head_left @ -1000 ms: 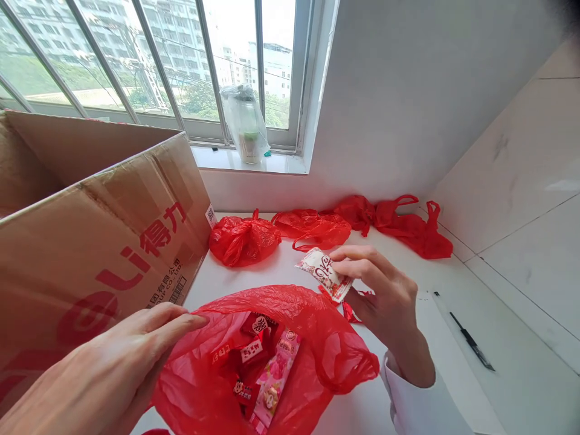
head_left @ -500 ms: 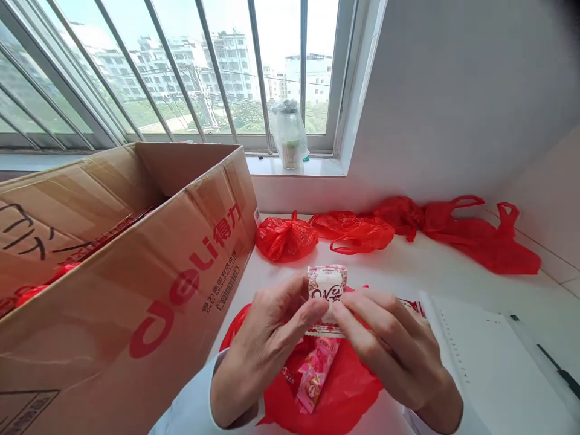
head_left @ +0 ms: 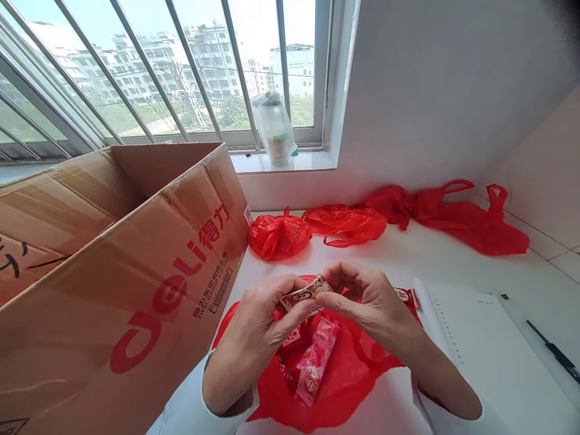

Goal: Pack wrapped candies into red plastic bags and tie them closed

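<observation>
Between my two hands is a small wrapped candy (head_left: 304,293) in a white and dark-red printed wrapper, tilted so that it shows narrow. My left hand (head_left: 258,329) pinches its left end between thumb and fingers. At the other end, the thumb and fingers of my right hand (head_left: 365,299) close on it. Underneath, an opened red plastic bag (head_left: 357,386) is spread on the white table, with a pink candy packet (head_left: 318,361) and darker red packets (head_left: 287,365) lying on it. Part of the bag is hidden by my hands.
A large cardboard box (head_left: 149,302) stands close on my left. Along the wall lie a tied red bag (head_left: 280,234) and several flat red bags (head_left: 471,220). To the right are white paper (head_left: 493,350), a black pen (head_left: 555,353) and a red packet (head_left: 406,296). A bagged jar (head_left: 276,130) stands on the sill.
The candy has turned from facing me upright to a tilted, narrower view. My right hand has rotated and risen slightly, and the view has shifted a little to the right.
</observation>
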`<state>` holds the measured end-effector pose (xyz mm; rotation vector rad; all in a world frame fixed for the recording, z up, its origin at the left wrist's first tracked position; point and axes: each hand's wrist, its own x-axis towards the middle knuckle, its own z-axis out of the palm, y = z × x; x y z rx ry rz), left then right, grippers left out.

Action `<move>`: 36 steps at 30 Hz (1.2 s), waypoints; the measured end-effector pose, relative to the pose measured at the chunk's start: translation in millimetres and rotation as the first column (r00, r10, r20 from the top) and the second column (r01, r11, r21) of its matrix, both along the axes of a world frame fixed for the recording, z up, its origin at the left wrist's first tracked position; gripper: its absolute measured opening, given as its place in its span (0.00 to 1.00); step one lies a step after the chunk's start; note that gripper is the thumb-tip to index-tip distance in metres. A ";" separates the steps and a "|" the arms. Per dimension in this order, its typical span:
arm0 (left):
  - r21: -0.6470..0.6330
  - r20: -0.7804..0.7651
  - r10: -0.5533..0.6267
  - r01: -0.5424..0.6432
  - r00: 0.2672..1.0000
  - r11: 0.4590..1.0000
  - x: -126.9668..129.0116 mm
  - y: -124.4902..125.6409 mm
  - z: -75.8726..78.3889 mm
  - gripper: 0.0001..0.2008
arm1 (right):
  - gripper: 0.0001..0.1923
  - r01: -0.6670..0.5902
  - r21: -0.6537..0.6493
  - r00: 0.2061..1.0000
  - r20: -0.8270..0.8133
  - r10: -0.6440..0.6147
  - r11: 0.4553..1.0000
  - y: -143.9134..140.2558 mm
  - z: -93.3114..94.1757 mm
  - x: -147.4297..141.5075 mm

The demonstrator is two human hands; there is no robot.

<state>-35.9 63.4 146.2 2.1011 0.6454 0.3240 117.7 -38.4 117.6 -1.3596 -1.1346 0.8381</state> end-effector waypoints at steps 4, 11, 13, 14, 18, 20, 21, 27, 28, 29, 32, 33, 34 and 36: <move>-0.106 0.149 0.114 -0.098 0.982 0.989 -3.9 5.2 -4.7 0.12 | 0.13 -0.132 0.003 0.880 -0.460 0.119 0.991 4.9 -5.0 -3.3; -0.361 0.329 0.197 -0.070 0.924 0.930 -2.1 5.0 -6.2 0.09 | 0.18 -0.217 0.036 0.755 -0.627 0.191 0.975 3.1 -3.6 -11.8; -0.367 0.329 0.213 -0.083 0.920 0.927 -0.7 5.8 -7.4 0.09 | 0.19 -0.208 0.026 0.756 -0.630 0.177 0.978 2.2 -2.9 -13.7; -0.357 0.325 0.219 -0.095 0.920 0.929 -0.1 6.6 -8.3 0.09 | 0.19 -0.197 0.017 0.763 -0.626 0.164 0.980 1.7 -2.3 -14.7; -0.275 0.301 0.234 -0.151 0.925 0.949 0.7 10.9 -11.4 0.09 | 0.23 -0.195 -0.030 0.786 -0.603 0.138 0.980 -0.5 1.4 -18.8; -0.206 0.302 0.221 -0.162 0.928 0.965 0.4 12.7 -11.6 0.08 | 0.24 -0.207 -0.040 0.788 -0.599 0.142 0.977 -1.4 2.2 -20.7; -0.166 0.309 0.208 -0.162 0.928 0.973 0.1 13.4 -11.4 0.08 | 0.24 -0.210 -0.043 0.790 -0.596 0.143 0.977 -1.7 2.2 -21.7; -0.046 0.329 0.153 -0.145 0.932 0.988 -1.2 14.8 -8.2 0.07 | 0.25 -0.214 -0.031 0.783 -0.603 0.152 0.976 -3.1 0.3 -27.5; -0.056 0.322 0.152 -0.141 0.935 0.988 -1.4 14.6 -7.4 0.08 | 0.24 -0.214 -0.027 0.781 -0.606 0.154 0.976 -3.6 0.6 -28.4; -0.066 0.314 0.151 -0.137 0.937 0.988 -1.7 14.2 -6.7 0.08 | 0.23 -0.214 -0.025 0.780 -0.607 0.155 0.976 -4.1 1.1 -29.1; -0.066 0.305 0.145 -0.131 0.941 0.989 -1.8 13.0 -5.3 0.09 | 0.23 -0.212 -0.039 0.788 -0.598 0.148 0.976 -5.6 2.9 -30.2; -0.060 0.306 0.142 -0.130 0.941 0.990 -1.7 12.6 -5.2 0.09 | 0.23 -0.212 -0.048 0.792 -0.594 0.143 0.976 -6.0 3.4 -30.3; -0.052 0.308 0.140 -0.131 0.941 0.990 -1.4 12.4 -5.4 0.09 | 0.24 -0.213 -0.055 0.794 -0.591 0.140 0.976 -6.4 3.7 -30.3; -0.034 0.306 0.133 -0.129 0.943 0.991 -0.8 12.0 -6.1 0.09 | 0.24 -0.215 -0.056 0.796 -0.588 0.142 0.975 -6.9 3.9 -30.1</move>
